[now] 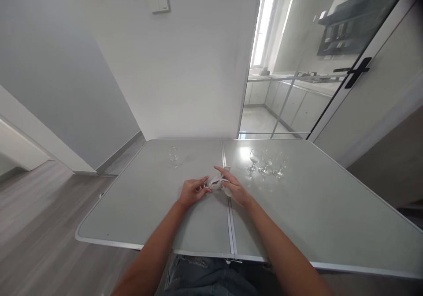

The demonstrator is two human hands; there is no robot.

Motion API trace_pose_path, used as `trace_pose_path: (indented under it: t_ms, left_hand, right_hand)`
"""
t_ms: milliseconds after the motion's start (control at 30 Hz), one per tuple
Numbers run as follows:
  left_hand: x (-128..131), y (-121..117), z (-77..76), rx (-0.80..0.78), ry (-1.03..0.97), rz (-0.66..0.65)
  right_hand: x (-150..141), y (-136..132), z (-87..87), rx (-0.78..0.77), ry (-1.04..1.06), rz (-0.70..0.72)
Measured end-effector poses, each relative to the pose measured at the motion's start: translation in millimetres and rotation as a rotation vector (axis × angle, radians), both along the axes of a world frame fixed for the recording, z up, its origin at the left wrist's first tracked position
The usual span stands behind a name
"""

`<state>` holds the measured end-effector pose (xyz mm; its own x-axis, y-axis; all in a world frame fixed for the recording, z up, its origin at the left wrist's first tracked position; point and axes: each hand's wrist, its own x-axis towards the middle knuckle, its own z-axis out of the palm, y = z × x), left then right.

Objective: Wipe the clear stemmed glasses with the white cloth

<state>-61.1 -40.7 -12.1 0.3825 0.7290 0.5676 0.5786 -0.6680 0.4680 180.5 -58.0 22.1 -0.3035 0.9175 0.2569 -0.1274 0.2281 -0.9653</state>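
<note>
Over the middle of the table, my left hand (pixel 191 192) pinches the stem or foot end of a small clear stemmed glass (pixel 206 184), which lies tilted sideways. My right hand (pixel 238 190) is closed on a thin whitish cloth (pixel 216 181) at the bowl end of the glass. Part of this cloth hangs below the right fingers. The index finger of that hand sticks out, while the others curl round the cloth. Cloth and fingers hide most of the bowl.
Three clear stemmed glasses (pixel 265 169) stand in a row on the table (pixel 139 216), right of my hands. Another stemmed glass (pixel 173 157) stands at the back left. A metal seam (pixel 231 230) splits the tabletop. Beyond it are a wall and a glass door (pixel 280 88).
</note>
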Motion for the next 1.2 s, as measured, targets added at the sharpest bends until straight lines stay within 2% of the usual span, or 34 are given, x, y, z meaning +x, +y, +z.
trace_pose_path:
  t_ms: [133, 200, 267, 367, 467, 567, 633, 733, 800, 867, 967, 1100, 1200]
  left_hand:
    - [-1.9, 4.2, -0.5, 0.182, 0.19, 0.055]
    - [-1.2, 4.8, -0.2, 0.229, 0.238, 0.071]
    - [-0.3, 3.9, -0.2, 0.248, 0.244, 0.058]
    - [0.5, 1.2, -1.2, 0.225, 0.191, 0.025]
    - [1.8, -0.1, -3.0, 0.147, 0.122, -0.005]
    - [3.2, 1.7, -5.4, 0.097, 0.066, -0.013]
    - [3.2, 3.7, -6.7, 0.084, 0.03, -0.002]
    - [1.2, 5.4, -5.6, 0.049, -0.06, 0.052]
    - [-0.4, 5.1, -2.4, 0.02, -0.163, 0.128]
    - [-0.7, 3.6, 1.8, -0.015, -0.264, 0.188]
    - [3.0, 0.6, 6.1, -0.089, -0.325, 0.168]
    - [11.6, -1.9, 6.6, -0.199, -0.316, 0.047]
    - [15.7, -3.3, 8.2, -0.342, -0.358, -0.031]
  right_hand:
    - [-6.9, 1.2, -2.4, -0.344, 0.314, -0.007]
    - [-7.1, 2.7, -3.8, -0.39, 0.356, 0.003]
    - [-5.1, 4.0, -5.5, -0.31, 0.289, -0.021]
    - [-0.2, 5.0, -8.0, -0.071, 0.053, -0.055]
    - [3.0, 5.7, -10.1, 0.146, -0.148, -0.032]
    - [2.5, 6.5, -12.1, 0.285, -0.241, -0.079]
    - [2.2, 6.9, -13.1, 0.319, -0.211, -0.167]
    - [5.2, 8.1, -15.3, 0.201, 0.004, -0.37]
    - [8.1, 10.5, -18.4, 0.02, 0.184, -0.495]
    - [8.1, 13.7, -22.2, -0.165, 0.333, -0.549]
    - [-1.1, 15.5, -23.9, -0.341, 0.518, -0.463]
    - [-18.1, 6.8, -13.9, -0.446, 0.609, -0.082]
    - [-21.6, -2.9, -3.7, -0.473, 0.641, 0.075]
